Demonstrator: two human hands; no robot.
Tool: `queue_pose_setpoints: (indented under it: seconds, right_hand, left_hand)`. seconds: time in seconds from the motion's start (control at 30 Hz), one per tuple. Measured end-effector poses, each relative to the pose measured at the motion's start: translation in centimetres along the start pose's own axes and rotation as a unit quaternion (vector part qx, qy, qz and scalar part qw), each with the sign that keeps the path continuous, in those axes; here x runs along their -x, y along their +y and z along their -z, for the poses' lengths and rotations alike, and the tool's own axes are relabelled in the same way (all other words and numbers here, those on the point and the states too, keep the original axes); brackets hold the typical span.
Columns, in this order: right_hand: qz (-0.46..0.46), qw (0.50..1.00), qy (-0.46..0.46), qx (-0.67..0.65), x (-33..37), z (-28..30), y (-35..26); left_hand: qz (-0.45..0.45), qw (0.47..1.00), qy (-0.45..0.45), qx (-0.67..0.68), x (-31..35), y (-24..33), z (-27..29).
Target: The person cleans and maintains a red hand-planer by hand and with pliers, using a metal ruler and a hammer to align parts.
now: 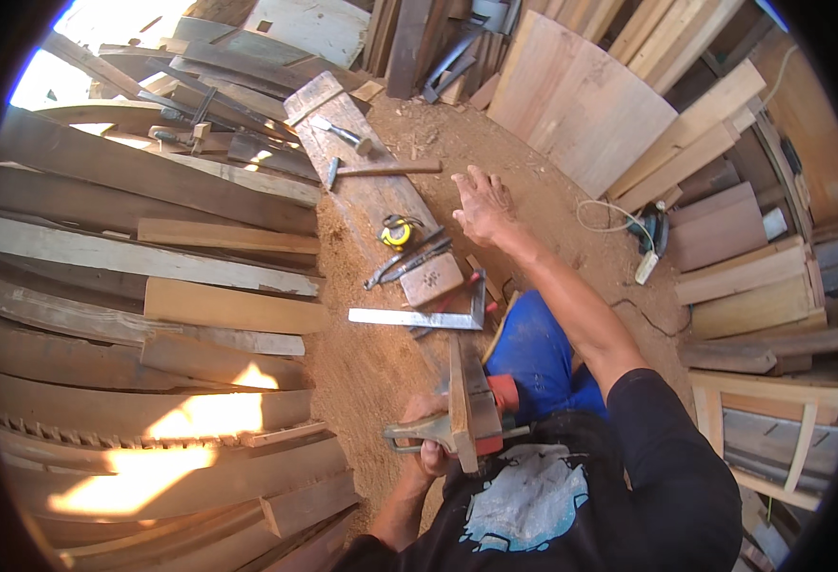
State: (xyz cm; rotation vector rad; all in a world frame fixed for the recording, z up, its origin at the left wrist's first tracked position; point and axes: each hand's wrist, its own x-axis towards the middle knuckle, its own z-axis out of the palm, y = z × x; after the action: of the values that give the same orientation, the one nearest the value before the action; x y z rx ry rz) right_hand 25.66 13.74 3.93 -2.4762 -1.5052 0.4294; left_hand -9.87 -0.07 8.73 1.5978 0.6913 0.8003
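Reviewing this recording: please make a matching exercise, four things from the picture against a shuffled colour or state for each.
Things
1. tape measure
2. hammer
3. square
4. right hand

Colours and states
A. long silvery blade
B. open, holding nothing
C. yellow and black
D. brown handle

Pairs: 1-C, 2-D, 3-A, 4-B

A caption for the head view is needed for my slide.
Right hand open beside a plank with hammer and yellow tape measure, sawdust below.

Left fingers (431, 459) at a wooden piece (459, 405), right fingers (479, 179) beside a hammer (390, 170)
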Motion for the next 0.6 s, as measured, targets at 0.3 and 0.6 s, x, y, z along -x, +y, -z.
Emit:
queue_pose_setpoints:
  seconds: [0.3, 0.6]
  right_hand:
    - [0.005, 0.995, -0.054, 0.084, -10.9, -5.6, -0.5]
    - [0.105, 0.986, -0.126, -0.034, -11.4, -9.5, -1.8]
  left_hand:
    - [0.147, 0.987, 0.054, 0.027, -0.2, 0.2, -0.1]
    - [0.028, 0.999, 0.002, -0.031, -3.1, -0.3, -0.6]
